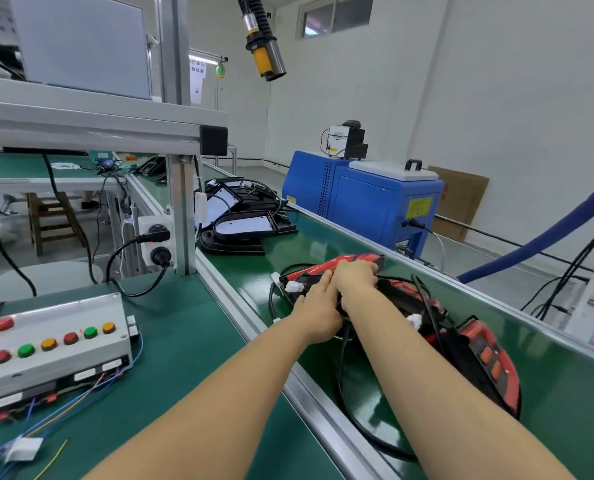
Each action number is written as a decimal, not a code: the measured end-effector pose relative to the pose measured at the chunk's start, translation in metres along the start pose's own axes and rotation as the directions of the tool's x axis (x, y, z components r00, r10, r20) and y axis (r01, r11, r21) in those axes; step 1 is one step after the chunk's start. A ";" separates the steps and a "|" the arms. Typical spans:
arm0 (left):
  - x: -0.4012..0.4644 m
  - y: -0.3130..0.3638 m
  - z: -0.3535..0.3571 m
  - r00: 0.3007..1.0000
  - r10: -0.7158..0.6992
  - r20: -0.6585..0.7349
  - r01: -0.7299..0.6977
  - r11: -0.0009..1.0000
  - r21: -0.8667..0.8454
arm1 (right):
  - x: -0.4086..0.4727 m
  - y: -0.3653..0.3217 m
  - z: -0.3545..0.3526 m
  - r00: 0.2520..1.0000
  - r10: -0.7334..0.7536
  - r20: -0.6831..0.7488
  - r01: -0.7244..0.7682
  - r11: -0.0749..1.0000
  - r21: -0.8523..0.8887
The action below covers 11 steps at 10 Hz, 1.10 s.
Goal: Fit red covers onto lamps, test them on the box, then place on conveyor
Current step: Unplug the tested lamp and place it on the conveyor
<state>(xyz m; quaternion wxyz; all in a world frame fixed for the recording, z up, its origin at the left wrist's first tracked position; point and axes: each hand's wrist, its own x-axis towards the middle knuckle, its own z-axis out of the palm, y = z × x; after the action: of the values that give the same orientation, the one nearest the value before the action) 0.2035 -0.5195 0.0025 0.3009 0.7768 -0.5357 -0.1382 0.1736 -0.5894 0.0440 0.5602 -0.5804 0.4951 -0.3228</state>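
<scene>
Both arms of a person reach out over a green conveyor belt [375, 247] to a red-covered lamp [326, 271] lying on it. The right hand [356, 275] curls over the lamp's far red edge and grips it. The left hand [318, 311] lies against the lamp's near side with its fingers fairly straight; whether it holds anything I cannot tell. This looks like the last step, setting a finished lamp down on the belt. A second red lamp [486, 358] lies just beside it, nearer the viewer, partly under the right forearm. Next, the hands probably need to let go and fetch an uncovered lamp from the black pile [243, 220] further up the belt. The test box [51, 344] with coloured buttons sits to the left. Black cables [423, 299] tangle around the lamps, and where the plugs end is hard to make out.
</scene>
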 end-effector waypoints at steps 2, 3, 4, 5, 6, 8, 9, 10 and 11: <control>0.002 -0.006 0.009 0.993 -0.094 0.075 0.071 0.963 0.261 | -0.008 0.013 0.002 0.963 -0.268 -0.007 0.188 0.694 -0.695; -0.004 -0.009 0.009 0.994 -0.094 0.050 0.079 0.967 0.241 | -0.010 0.019 -0.003 0.959 -0.274 0.077 0.223 0.553 -0.803; -0.014 -0.012 0.002 0.994 -0.102 0.034 0.093 0.976 0.198 | -0.011 0.017 -0.006 0.961 -0.263 0.084 0.209 0.496 -0.843; -0.024 -0.015 -0.004 0.988 -0.147 0.047 0.135 0.971 0.200 | -0.016 0.018 -0.007 0.953 -0.287 0.102 0.229 0.453 -0.862; -0.034 -0.021 -0.009 0.981 -0.193 0.034 0.183 0.964 0.195 | -0.027 0.020 -0.005 0.929 -0.341 0.142 0.275 0.383 -0.882; -0.068 -0.039 -0.026 0.953 -0.301 -0.011 0.293 0.918 0.268 | -0.063 0.031 0.010 0.843 -0.427 0.328 0.464 0.268 -0.844; -0.094 -0.052 -0.040 0.929 -0.367 -0.035 0.357 0.874 0.330 | -0.083 0.041 0.018 0.818 -0.382 0.431 0.537 0.235 -0.810; -0.122 -0.062 -0.054 0.917 -0.394 -0.062 0.388 0.843 0.374 | -0.104 0.052 0.030 0.780 -0.366 0.508 0.599 0.199 -0.776; -0.151 -0.068 -0.068 0.907 -0.412 -0.089 0.411 0.819 0.400 | -0.128 0.060 0.046 0.743 -0.345 0.573 0.650 0.166 -0.742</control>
<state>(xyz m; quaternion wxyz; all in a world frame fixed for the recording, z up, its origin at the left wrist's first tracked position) 0.2323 -0.3425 -0.0027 0.0937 0.9194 -0.3724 -0.0852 0.1647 -0.4478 0.0016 0.0601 -0.9548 0.2817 -0.0739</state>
